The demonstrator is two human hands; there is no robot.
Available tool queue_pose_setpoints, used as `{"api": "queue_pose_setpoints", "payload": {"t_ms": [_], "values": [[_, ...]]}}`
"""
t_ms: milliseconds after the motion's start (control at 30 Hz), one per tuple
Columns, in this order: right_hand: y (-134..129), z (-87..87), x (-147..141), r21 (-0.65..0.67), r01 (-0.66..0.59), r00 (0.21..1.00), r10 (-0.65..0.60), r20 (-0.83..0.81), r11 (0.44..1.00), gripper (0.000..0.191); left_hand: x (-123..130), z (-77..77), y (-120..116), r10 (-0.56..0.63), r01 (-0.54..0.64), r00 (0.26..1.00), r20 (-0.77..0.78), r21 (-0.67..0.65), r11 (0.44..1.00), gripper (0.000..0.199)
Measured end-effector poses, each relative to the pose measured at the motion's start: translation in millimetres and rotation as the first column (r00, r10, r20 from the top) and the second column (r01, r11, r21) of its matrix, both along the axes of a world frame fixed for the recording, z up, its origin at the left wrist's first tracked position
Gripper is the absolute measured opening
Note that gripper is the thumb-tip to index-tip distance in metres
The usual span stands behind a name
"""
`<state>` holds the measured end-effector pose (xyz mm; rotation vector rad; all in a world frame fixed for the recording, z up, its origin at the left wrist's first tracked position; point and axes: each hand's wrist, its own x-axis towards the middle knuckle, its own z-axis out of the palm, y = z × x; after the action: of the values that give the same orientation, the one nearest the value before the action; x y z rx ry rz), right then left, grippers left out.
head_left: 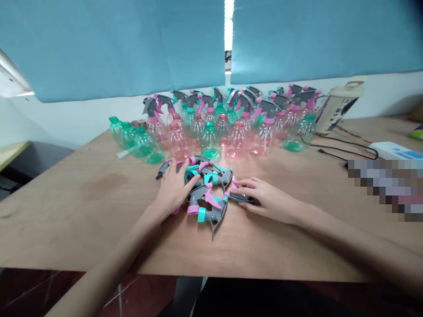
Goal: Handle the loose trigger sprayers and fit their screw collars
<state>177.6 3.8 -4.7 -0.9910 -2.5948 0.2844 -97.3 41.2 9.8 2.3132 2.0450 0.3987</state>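
A pile of trigger spray heads (198, 192), grey with pink or turquoise collars and triggers, lies on the wooden table in front of me. Over the pile's left side rests my left hand (172, 189), open, its fingers spread and touching several of the heads. At the right side, my right hand (269, 199) has its fingers and thumb around a dark grey and pink spray head (245, 199), which lies at the pile's edge. Parts of the heads under both hands are hidden.
Behind the pile stand several clear green and pink bottles (210, 143), some open-necked, others fitted with spray heads (267, 108). A beige carton (339, 105), black cable (350, 147) and white box (396, 152) are at the right. The table's front edge (231, 276) is near me.
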Motion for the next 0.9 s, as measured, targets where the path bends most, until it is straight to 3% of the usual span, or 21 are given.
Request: {"api": "queue_pose_setpoints", "payload": {"t_ms": [200,333,433,533,600,700,800,900], "values": [[2.0,-0.8,8.7,-0.075,0.009,0.989,-0.02,-0.144,0.997,0.036,6.1,2.5,-0.8,-0.032,0.032,0.999,-0.006,-0.031,0.999,0.067],[-0.3,5.3,16.0,-0.167,0.117,0.943,-0.162,-0.29,0.979,0.034,0.0,5.5,-0.2,-0.152,0.145,0.978,-0.147,-0.055,0.988,0.058],[-3.3,9.3,20.1,-0.31,0.182,0.877,-0.296,-0.379,0.933,0.036,3.4,11.7,-2.3,-0.13,0.136,0.975,-0.177,0.02,0.99,0.063],[-5.7,11.4,23.1,-0.528,0.138,0.781,-0.42,-0.462,0.838,0.037,21.4,20.8,-14.3,-0.152,0.167,0.984,-0.094,0.177,0.97,0.058],[-6.9,13.4,24.6,-0.653,0.052,0.712,-0.487,-0.506,0.756,0.037,40.5,26.1,-27.1,-0.326,0.316,0.945,0.001,0.238,0.918,0.048],[-8.0,18.0,25.1,-0.762,-0.102,0.602,-0.57,-0.559,0.64,0.033,72.0,27.9,-44.0,-0.589,0.561,0.806,0.059,0.245,0.791,0.042],[-8.2,20.2,23.0,-0.8,-0.252,0.518,-0.622,-0.587,0.545,0.033,96.8,22.5,-49.7,-0.67,0.652,0.742,-0.033,0.266,0.71,0.051],[-7.4,17.8,20.0,-0.821,-0.35,0.505,-0.648,-0.57,0.45,0.037,110.3,16.5,-47.9,-0.677,0.68,0.727,-0.116,0.261,0.685,0.059]]}}
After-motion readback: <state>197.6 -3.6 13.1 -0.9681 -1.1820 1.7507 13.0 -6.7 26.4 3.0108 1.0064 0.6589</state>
